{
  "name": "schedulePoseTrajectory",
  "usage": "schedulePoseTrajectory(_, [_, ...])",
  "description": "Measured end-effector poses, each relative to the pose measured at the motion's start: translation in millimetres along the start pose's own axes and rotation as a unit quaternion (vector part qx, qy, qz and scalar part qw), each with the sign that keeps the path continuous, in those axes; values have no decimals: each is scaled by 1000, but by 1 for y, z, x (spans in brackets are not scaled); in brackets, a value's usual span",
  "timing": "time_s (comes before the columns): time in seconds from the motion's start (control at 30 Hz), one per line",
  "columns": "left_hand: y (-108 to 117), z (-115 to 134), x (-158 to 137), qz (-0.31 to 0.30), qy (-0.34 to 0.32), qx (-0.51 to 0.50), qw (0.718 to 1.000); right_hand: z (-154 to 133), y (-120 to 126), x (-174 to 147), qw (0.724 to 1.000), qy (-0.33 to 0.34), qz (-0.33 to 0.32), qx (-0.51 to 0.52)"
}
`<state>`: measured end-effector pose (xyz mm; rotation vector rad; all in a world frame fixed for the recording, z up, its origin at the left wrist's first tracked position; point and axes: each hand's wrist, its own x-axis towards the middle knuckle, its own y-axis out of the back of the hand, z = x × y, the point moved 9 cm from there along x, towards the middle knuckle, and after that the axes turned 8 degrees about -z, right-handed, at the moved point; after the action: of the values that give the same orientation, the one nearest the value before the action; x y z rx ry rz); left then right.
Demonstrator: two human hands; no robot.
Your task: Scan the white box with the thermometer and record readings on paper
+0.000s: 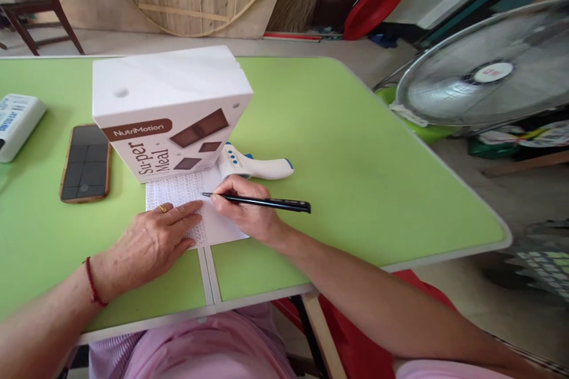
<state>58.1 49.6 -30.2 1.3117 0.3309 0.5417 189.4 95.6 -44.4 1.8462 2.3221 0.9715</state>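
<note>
My right hand (pixel 249 213) grips a black pen (pixel 267 203), its tip resting on a white sheet of paper (pixel 178 189) covered with small print. My left hand (pixel 153 243) lies flat on the lower left part of the sheet, fingers spread, a ring on one finger and a red cord on the wrist. A large white box (pixel 169 109) labelled NutriMotion Super Meal stands on the far edge of the paper. A white and blue infrared thermometer (pixel 253 166) lies just beyond my right hand, beside the box.
A smartphone (pixel 86 163) lies face up left of the box on the green table (pixel 355 160). A white device (pixel 15 124) sits at the far left edge. A floor fan (pixel 484 77) stands right of the table; a red stool (pixel 355 331) is beneath it.
</note>
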Motion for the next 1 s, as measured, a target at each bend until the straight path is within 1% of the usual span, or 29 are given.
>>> schedulePoseTrajectory(0.2, [1, 0, -1, 9, -7, -3, 1000, 2, -2, 0, 1000, -14, -13, 22])
schedulePoseTrajectory(0.37, [0, -1, -1, 9, -8, 0, 1000, 1, 0, 0, 1000, -7, -4, 12])
schedulePoseTrajectory(0.6, [1, 0, 0, 5, -9, 1, 1000, 4, 1, 0, 1000, -21, 4, -12])
schedulePoseTrajectory(0.73, [2, 1, 0, 9, -13, 1, 1000, 4, 4, 0, 999, -20, 23, -14])
schedulePoseTrajectory(1.0, [2, 0, 0, 10, -13, -11, 1000, 2, 3, 0, 1000, -14, 17, -13])
